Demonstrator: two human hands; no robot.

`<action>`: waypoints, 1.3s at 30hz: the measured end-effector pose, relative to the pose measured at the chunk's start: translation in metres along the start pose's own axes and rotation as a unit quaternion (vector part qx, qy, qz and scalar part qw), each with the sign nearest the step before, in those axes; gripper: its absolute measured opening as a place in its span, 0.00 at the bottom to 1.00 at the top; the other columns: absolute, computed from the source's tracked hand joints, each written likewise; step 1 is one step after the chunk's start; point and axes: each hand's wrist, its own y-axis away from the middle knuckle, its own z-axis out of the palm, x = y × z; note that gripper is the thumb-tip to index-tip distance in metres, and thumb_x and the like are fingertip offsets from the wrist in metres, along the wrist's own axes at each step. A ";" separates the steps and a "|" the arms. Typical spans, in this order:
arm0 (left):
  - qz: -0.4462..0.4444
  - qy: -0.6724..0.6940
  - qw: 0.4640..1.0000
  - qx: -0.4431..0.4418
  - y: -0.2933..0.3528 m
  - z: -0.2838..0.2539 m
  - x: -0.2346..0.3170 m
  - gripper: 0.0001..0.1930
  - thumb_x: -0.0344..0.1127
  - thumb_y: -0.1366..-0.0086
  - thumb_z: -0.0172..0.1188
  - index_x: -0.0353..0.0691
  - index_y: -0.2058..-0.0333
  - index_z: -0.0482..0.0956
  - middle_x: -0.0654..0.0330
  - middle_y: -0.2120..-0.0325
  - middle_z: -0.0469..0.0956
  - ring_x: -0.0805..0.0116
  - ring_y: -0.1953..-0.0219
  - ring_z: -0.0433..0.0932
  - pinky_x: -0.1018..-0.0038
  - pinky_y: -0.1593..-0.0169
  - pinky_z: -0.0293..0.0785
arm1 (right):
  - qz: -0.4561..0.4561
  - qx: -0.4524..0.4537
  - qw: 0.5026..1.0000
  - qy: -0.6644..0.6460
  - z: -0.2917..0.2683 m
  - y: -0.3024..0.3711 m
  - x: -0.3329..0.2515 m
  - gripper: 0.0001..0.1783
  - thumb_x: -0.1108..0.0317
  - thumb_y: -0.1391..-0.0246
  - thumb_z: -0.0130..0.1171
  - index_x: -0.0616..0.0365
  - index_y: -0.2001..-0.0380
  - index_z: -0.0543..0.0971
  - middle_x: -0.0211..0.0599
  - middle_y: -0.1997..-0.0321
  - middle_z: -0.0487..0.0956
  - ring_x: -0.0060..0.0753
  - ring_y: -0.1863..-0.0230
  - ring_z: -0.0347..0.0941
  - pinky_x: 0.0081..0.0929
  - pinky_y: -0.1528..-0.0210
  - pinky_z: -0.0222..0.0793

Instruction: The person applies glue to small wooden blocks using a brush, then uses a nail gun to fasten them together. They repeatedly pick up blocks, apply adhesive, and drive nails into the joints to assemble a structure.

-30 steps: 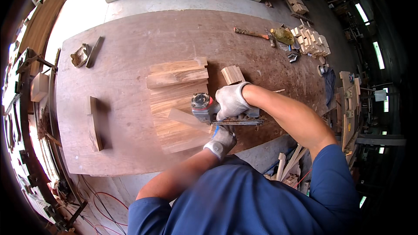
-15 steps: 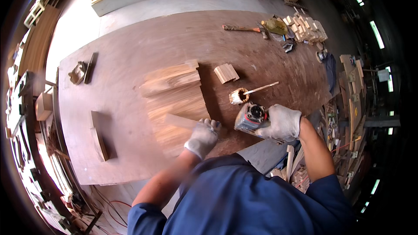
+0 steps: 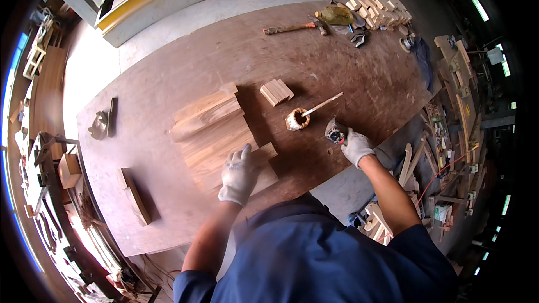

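Left hand: gloved in pale knitted fabric; held open, fingers extended and loosely together, above the near part of the boards; whether they are touched cannot be told. Right hand: gloved likewise; closed around a power tool, compact, dark grey, round-ended, marked with red, held over the table to the right of the pot.

Boards: smooth, flat wood, brown-streaked grain, laid side by side in a panel with stepped ends, on the middle of the table. Short plank: straight-edged, laid across the boards beside the left hand, partly covered by it.

Blocks: pale, ridged, grouped in a small bundle beyond the pot. Pot: round, rim crusted whitish and brown; a thin wooden stick is leaned out of it.

Table: broad brown sheet, scuffed and stained. Hammer: worn wooden handle, laid near the far edge beside a bottle, yellowish and translucent. Wood pile: short, square-cut pieces, heaped beside the bottle.
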 end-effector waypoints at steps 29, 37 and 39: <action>-0.244 0.266 0.915 -0.178 0.032 -0.088 0.010 0.23 0.40 0.33 0.68 0.27 0.47 0.85 0.54 0.65 0.87 0.70 0.64 0.82 0.69 0.57 0.80 | 0.015 -0.026 0.999 0.016 0.062 0.009 -0.039 0.53 0.57 0.46 0.72 0.62 0.23 0.58 0.58 0.39 0.80 0.59 0.40 0.79 0.49 0.36 0.74; -0.227 0.257 0.928 -0.146 0.035 -0.083 0.005 0.23 0.56 0.32 0.65 0.37 0.62 0.87 0.52 0.75 0.82 0.67 0.70 0.78 0.63 0.61 0.76 | 0.009 -0.011 1.000 0.009 0.064 0.008 -0.037 0.52 0.58 0.47 0.71 0.63 0.25 0.60 0.60 0.43 0.82 0.60 0.43 0.80 0.50 0.39 0.76; -0.237 0.267 0.922 -0.147 0.035 -0.086 0.009 0.24 0.56 0.32 0.65 0.36 0.63 0.87 0.53 0.75 0.82 0.67 0.71 0.77 0.63 0.62 0.75 | 0.016 -0.017 1.000 0.007 0.062 0.009 -0.038 0.52 0.57 0.48 0.72 0.63 0.25 0.60 0.59 0.43 0.82 0.60 0.42 0.80 0.50 0.39 0.76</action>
